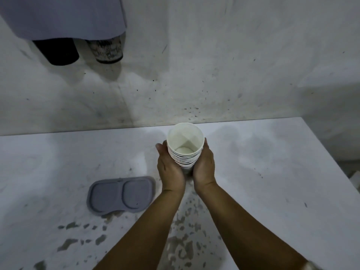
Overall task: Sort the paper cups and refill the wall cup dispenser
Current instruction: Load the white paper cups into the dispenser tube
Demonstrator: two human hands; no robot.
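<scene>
A nested stack of white paper cups [185, 141] stands upright above the white counter, open mouth up. My left hand [169, 168] presses against its left side and my right hand [204, 168] against its right side, so both palms clasp the stack. On the wall at the upper left hangs the grey cup dispenser [62, 16]. Two cup stacks poke out of its underside: a black one [58, 52] and a white one with dark print [107, 50].
A grey lid with two rounded hollows [120, 193] lies flat on the counter [272, 172] to the left of my forearms. The counter's paint is worn and chipped near me. Its right edge drops away at the far right. A stained white wall rises behind.
</scene>
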